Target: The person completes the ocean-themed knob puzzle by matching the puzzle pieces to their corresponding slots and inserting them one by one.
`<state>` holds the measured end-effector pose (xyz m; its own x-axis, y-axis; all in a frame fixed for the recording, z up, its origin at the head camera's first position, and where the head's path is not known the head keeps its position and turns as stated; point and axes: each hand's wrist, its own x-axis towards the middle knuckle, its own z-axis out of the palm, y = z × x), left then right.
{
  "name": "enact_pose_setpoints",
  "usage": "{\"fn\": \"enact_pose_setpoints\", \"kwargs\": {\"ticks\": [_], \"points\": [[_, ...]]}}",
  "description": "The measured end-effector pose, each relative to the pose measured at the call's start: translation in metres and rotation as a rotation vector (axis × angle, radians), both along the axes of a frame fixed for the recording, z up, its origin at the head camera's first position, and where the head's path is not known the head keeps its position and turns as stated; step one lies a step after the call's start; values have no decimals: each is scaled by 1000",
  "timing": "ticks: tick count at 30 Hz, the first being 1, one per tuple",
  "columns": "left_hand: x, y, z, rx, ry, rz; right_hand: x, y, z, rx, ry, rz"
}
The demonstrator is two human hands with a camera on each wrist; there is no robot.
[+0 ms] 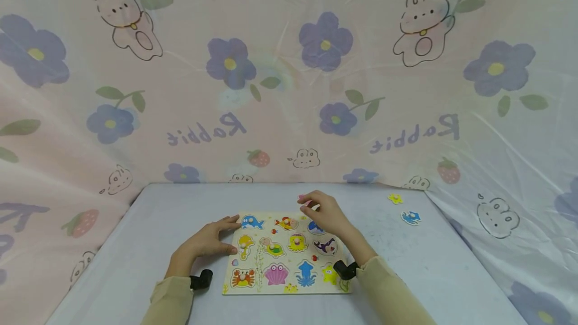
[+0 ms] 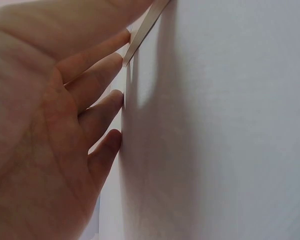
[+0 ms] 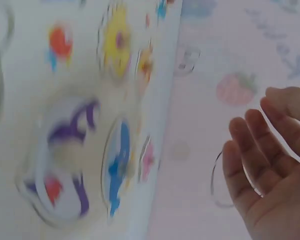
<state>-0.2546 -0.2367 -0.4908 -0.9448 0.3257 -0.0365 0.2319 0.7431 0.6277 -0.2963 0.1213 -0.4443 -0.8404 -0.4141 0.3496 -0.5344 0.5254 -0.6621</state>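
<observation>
A wooden knob puzzle board (image 1: 253,289) with sea animals lies on the table. My left hand (image 1: 205,239) rests at its left edge, fingers extended and touching it; in the left wrist view the fingertips (image 2: 115,97) meet the board's edge and the table. My right hand (image 1: 326,214) hovers over the board's far right part, fingers loosely bent, with nothing held. Just beyond the board, partly hidden by that hand, lies a pink piece (image 3: 148,160). It is apart from the fingers (image 3: 237,165) in the right wrist view. The blue dolphin (image 1: 316,227) is partly covered.
A yellow star piece (image 1: 395,198) and a blue sea-animal piece (image 1: 411,217) lie loose at the table's far right. Knobbed pieces such as the crab (image 1: 243,278) and turtle (image 1: 273,249) sit in the board. A patterned curtain (image 1: 280,89) hangs behind the table.
</observation>
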Motion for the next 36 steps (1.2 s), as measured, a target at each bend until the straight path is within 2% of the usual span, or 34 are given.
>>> {"fn": "enact_pose_setpoints", "kwargs": {"ticks": [5, 9, 16, 25, 31, 36], "points": [[0, -3, -1, 17, -11, 17, -31, 11, -6, 19, -12, -84], [0, -4, -2, 17, -15, 23, -51, 14, -12, 55, -32, -104], [0, -2, -1, 42, -15, 11, -81, 13, -23, 127, -120, -135], [1, 0, -3, 55, -30, 17, -103, 8, -38, 198, -225, -159], [-2, -1, -3, 48, -18, 2, -110, 4, -45, 227, -296, -184], [-1, -1, -2, 41, -17, 5, -112, 3, -48, 218, -310, -184]]}}
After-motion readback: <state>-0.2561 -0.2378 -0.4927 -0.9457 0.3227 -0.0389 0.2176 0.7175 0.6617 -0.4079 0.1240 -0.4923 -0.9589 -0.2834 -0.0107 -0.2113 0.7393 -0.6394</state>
